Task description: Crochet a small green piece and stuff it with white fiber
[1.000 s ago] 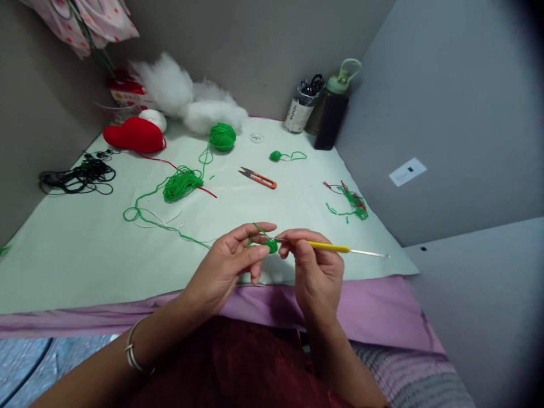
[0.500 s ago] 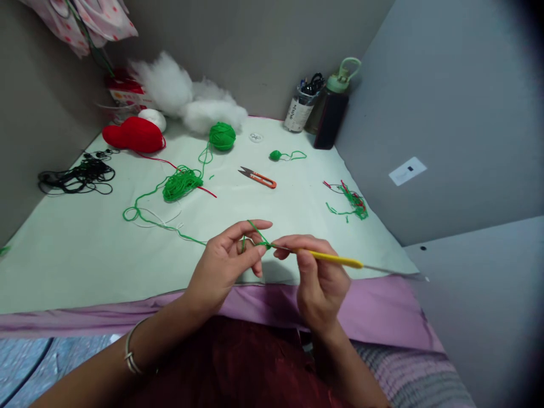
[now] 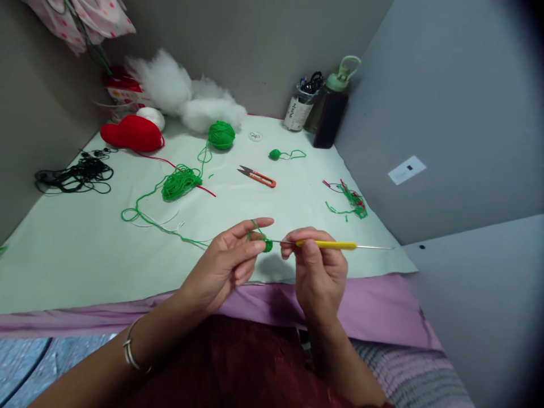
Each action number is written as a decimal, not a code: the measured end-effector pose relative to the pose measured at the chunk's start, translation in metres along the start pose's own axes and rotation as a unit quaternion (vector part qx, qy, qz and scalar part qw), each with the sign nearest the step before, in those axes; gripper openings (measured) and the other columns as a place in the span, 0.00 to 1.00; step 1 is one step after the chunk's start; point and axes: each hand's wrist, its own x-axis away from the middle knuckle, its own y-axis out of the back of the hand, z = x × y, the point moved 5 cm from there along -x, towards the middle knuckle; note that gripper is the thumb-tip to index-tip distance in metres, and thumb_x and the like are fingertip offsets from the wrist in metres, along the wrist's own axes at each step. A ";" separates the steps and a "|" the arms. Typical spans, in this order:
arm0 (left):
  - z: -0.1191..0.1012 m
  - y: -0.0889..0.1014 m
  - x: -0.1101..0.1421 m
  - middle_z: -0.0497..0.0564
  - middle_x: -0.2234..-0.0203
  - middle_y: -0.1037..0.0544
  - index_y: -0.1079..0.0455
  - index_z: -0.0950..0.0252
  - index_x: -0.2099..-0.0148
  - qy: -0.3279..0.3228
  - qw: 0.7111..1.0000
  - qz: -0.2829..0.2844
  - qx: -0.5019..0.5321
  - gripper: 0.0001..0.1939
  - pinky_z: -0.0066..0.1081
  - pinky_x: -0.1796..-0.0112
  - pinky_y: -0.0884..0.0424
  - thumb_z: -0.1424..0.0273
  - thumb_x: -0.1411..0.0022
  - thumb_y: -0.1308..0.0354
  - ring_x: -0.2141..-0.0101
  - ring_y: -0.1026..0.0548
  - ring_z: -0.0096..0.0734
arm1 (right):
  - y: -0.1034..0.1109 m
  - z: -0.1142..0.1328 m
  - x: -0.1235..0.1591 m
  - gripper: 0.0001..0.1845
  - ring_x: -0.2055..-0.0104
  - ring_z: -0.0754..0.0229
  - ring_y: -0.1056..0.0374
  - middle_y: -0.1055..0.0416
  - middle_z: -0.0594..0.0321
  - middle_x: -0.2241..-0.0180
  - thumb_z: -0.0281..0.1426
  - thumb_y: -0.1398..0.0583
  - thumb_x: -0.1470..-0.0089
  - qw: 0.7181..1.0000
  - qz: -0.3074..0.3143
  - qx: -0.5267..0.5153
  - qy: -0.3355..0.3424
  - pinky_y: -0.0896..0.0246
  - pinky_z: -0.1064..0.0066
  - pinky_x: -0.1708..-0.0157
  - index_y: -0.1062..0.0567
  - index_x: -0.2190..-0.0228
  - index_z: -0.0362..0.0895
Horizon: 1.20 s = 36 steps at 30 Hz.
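Observation:
Between its thumb and fingers, my left hand (image 3: 232, 255) pinches a small green crochet piece (image 3: 268, 245), and green yarn passes over its raised index finger. My right hand (image 3: 321, 266) grips a crochet hook (image 3: 331, 245) by its yellow handle. The hook's thin metal shaft reaches left to the green piece; its tip is hidden there. From my left hand the yarn trails across the table to a loose green yarn bundle (image 3: 182, 182), which links to a green yarn ball (image 3: 221, 135).
Orange thread snips (image 3: 257, 177) lie mid-table. Red yarn (image 3: 134, 134), black cord (image 3: 83, 174) and white stuffing (image 3: 165, 82) are at left and back. A small green piece (image 3: 275, 154), yarn scraps (image 3: 355, 201), a pen cup (image 3: 298, 107), a phone (image 3: 330, 122) and a bottle (image 3: 339, 80) are toward the right.
The crochet hook has turned from sloping down rightward to nearly level, and its handle has shifted slightly left. More of the green crochet piece now shows at my left fingertips.

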 end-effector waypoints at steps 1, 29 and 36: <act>0.000 -0.001 0.001 0.39 0.79 0.31 0.19 0.64 0.46 -0.008 1.000 0.002 -0.012 0.19 0.16 0.84 0.46 0.72 0.40 0.26 0.85 0.44 0.10 | -0.002 0.000 -0.001 0.11 0.68 0.62 0.27 0.22 0.63 0.65 0.28 0.42 0.30 1.000 0.010 -0.007 -0.004 0.28 0.68 0.67 0.18 0.60 0.49; 0.000 -0.005 0.000 0.40 0.81 0.30 0.17 0.63 0.52 -0.026 0.998 0.006 -0.049 0.12 0.19 0.80 0.38 0.71 0.38 0.28 0.83 0.37 0.15 | 0.002 -0.013 -0.004 0.10 0.68 0.62 0.25 0.19 0.62 0.65 0.36 0.39 0.31 0.989 0.006 -0.103 -0.110 0.27 0.68 0.65 0.18 0.62 0.47; -0.003 0.000 0.002 0.40 0.81 0.31 0.17 0.62 0.51 -0.052 0.993 -0.027 -0.102 0.14 0.23 0.77 0.36 0.69 0.40 0.27 0.82 0.33 0.20 | 0.004 0.001 -0.004 0.12 0.66 0.62 0.23 0.18 0.62 0.63 0.34 0.42 0.28 0.998 0.025 -0.022 -0.054 0.25 0.67 0.64 0.19 0.60 0.47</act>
